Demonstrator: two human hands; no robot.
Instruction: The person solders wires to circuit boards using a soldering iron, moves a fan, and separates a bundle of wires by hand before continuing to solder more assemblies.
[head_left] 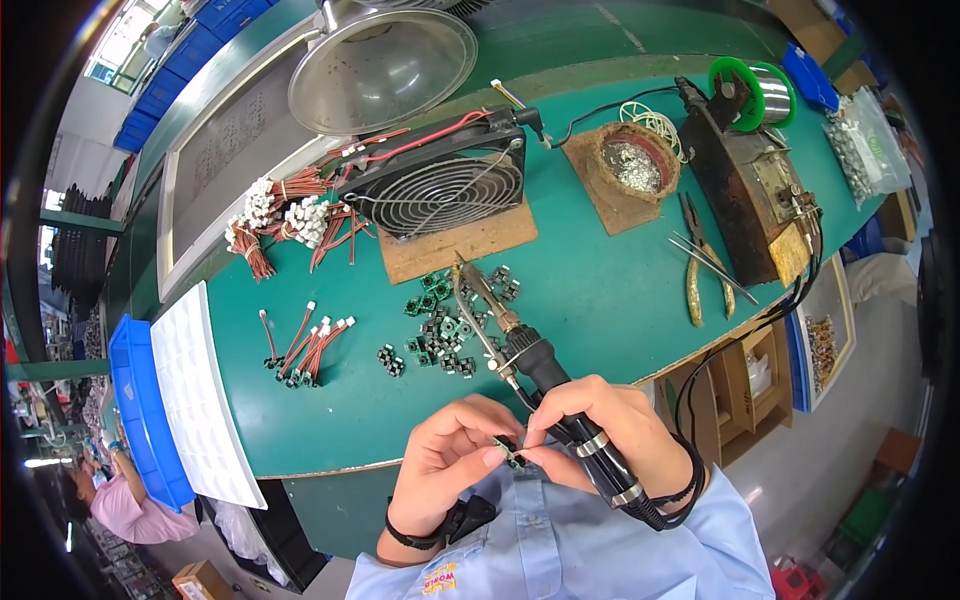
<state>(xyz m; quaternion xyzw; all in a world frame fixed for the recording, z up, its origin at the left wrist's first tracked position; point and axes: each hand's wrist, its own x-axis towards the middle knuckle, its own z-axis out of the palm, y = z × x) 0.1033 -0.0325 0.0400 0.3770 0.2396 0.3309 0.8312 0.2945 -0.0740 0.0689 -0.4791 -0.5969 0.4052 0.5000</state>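
Close to my chest, my left hand (440, 460) pinches a small dark circuit board (508, 450) between thumb and fingers. My right hand (630, 430) is closed round a black-handled soldering iron (538, 358), with a thin metal feed tube clamped along it. Its thumb and forefinger also reach the little board, partly hiding it. The iron's tip points away from me, over a heap of small green and black circuit boards (436, 338). To the left lie several boards with red wires and white connectors (315, 355).
Behind the heap, a black fan (440, 185) stands on a board, beside bundled connector wires (290, 215). At right are a solder-filled pot (637, 165), pliers (697, 265), tweezers (715, 268) and a solder spool (770, 97). A white tray (205, 390) and blue bin (145, 420) flank the left edge.
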